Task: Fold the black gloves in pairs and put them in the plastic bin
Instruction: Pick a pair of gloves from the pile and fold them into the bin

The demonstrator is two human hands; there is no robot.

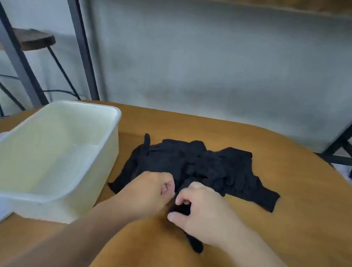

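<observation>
A round wooden table carries the whole job. On it, at about nine o'clock from the person's hands, the plastic bin stands open and looks empty, so by that evidence no pair is packed yet. At twelve o'clock from the hands lies the heap of black gloves, loose and overlapping, its near edge touching both hands. The step in hand appears to be drawing one glove out of the heap and squaring it for folding. To do it well, lift the glove clear of the heap before pairing it, lay cuff on cuff, and press each fold flat on bare table toward six o'clock, since the thin fabric will slide and cling to its neighbours. The left hand is curled shut at the heap's edge; what it pinches cannot be told. The right hand has its fingers narrowed onto a single glove, which passes under the palm and trails out toward five o'clock, the thumb beneath it.
</observation>
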